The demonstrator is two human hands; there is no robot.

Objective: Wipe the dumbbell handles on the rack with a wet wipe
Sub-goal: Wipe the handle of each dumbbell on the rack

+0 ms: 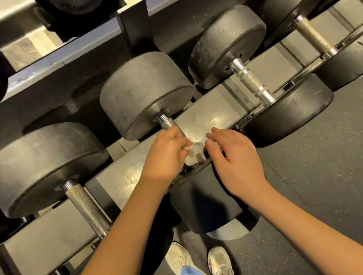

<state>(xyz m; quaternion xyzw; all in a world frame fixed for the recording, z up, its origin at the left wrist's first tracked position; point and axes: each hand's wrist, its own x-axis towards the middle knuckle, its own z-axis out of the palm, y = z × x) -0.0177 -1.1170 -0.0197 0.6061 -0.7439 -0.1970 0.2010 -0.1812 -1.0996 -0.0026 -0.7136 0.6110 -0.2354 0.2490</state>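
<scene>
A row of black round-headed dumbbells lies on the grey rack (pixel 207 115). My left hand (pixel 166 155) grips a crumpled white wet wipe (pixel 193 153) wrapped on the knurled steel handle (pixel 167 122) of the middle dumbbell (pixel 144 93), just below its far head. My right hand (pixel 234 157) hovers beside the wipe with relaxed fingers; its thumb and fingertips are close to the wipe, and I cannot tell whether they touch it. Most of that handle is hidden under my hands.
Neighbouring dumbbells show bare handles: one to the left (pixel 87 206), one to the right (pixel 250 81), another further right (pixel 311 34). An upper shelf (pixel 66 55) carries larger weights. Speckled rubber floor (pixel 334 185) lies at right; my shoes (pixel 219 265) stand below.
</scene>
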